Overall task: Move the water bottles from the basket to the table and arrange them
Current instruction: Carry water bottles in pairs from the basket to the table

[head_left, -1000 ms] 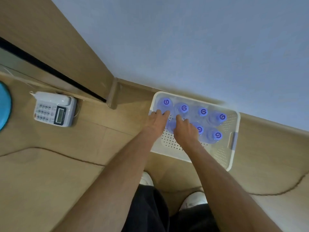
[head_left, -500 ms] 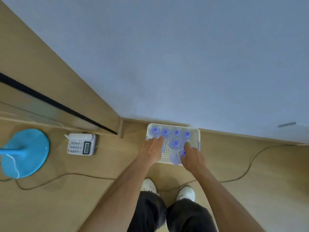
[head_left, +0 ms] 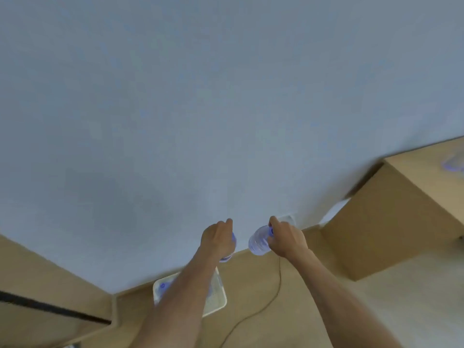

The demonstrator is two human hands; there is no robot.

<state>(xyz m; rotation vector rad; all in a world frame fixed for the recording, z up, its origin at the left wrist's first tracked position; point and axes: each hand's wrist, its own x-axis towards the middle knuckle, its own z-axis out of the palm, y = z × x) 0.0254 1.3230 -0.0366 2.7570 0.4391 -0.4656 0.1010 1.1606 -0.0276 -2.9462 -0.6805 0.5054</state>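
My right hand (head_left: 286, 238) grips a clear water bottle (head_left: 258, 242) by its blue cap, held up in front of the wall. My left hand (head_left: 217, 237) is closed on a second water bottle (head_left: 229, 252), mostly hidden behind the hand. The white basket (head_left: 218, 301) sits on the floor below, largely covered by my left forearm, with a blue-capped bottle (head_left: 162, 286) showing at its left end. The wooden table (head_left: 391, 222) stands at the right. A blurred bottle (head_left: 453, 163) rests on its top at the frame edge.
A thin cable (head_left: 272, 295) runs across the wooden floor between basket and table. A pale wall fills the upper view. A dark gap in a wooden panel (head_left: 50, 307) lies at the lower left.
Both hands closed on bottles and lifted them out of the basket. The view rose and swung right, so the phone and blue fan base left the frame and the table appeared.
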